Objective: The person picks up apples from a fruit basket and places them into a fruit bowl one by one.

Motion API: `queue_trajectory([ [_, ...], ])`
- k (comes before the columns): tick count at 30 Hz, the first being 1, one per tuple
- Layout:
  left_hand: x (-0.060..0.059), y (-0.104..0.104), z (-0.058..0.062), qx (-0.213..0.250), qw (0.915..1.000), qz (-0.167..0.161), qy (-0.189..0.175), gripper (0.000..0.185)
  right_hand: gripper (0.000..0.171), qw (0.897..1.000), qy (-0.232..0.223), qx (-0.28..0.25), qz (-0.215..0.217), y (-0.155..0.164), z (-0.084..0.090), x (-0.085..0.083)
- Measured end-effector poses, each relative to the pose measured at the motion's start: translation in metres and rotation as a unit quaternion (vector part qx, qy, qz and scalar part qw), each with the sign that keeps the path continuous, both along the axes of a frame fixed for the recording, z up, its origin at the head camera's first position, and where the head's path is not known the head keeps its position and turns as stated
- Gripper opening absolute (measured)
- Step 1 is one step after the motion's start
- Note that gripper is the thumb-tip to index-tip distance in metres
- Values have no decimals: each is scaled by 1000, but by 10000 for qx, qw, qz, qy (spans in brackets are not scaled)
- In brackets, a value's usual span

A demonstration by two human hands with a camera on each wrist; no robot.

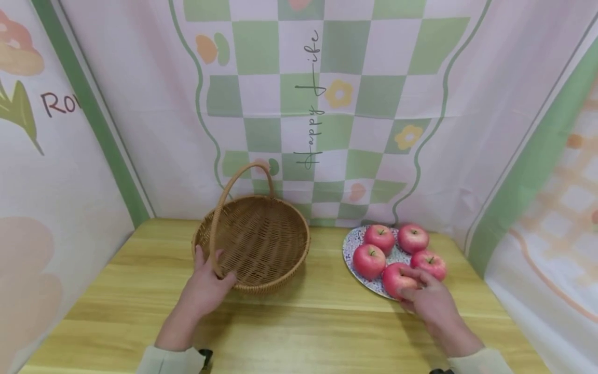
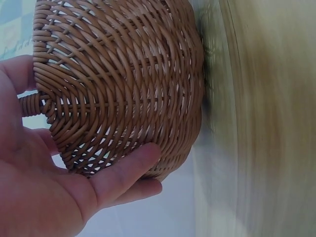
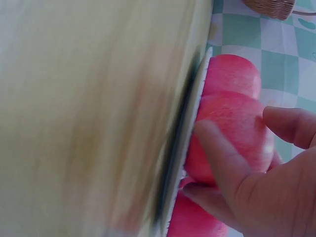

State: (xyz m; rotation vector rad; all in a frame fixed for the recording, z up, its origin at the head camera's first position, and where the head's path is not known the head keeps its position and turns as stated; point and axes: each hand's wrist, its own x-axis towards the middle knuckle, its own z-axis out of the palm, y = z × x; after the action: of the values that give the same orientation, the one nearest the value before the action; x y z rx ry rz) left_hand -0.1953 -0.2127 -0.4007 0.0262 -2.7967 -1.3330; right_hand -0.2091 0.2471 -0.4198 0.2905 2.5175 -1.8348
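A brown wicker basket (image 1: 261, 244) with a tall arched handle stands on the left of the table, nothing inside it. My left hand (image 1: 205, 288) grips its near-left rim at the foot of the handle, fingers (image 2: 131, 170) against the woven outside wall. To the right, a patterned plate (image 1: 348, 248) bears several red apples. My right hand (image 1: 434, 301) holds the nearest apple (image 1: 394, 279) between thumb and fingers, at the plate's front edge. Seen from the right wrist, that apple (image 3: 232, 133) is among the others, close to the plate's surface.
The wooden table (image 1: 299, 332) runs between basket and plate and along the front. A green-and-white checked cloth (image 1: 299, 104) hangs right behind the table's back edge. Printed curtains (image 1: 528, 249) stand at both sides.
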Motion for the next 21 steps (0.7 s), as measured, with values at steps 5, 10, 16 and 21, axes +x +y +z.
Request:
queue_trajectory([
  [5,0,-1,4,-156,9998,93,117,61,62,9998,-23,204,80,-3,7,5],
  [10,1,-1,8,-447,9983,281,231,83,66,9992,-114,367,137,-2,16,12],
  [16,2,0,15,-607,9967,486,250,91,68,9994,-30,323,157,-1,29,18],
  [21,9,3,21,-903,9939,560,299,95,66,9935,305,1076,213,-6,39,23],
])
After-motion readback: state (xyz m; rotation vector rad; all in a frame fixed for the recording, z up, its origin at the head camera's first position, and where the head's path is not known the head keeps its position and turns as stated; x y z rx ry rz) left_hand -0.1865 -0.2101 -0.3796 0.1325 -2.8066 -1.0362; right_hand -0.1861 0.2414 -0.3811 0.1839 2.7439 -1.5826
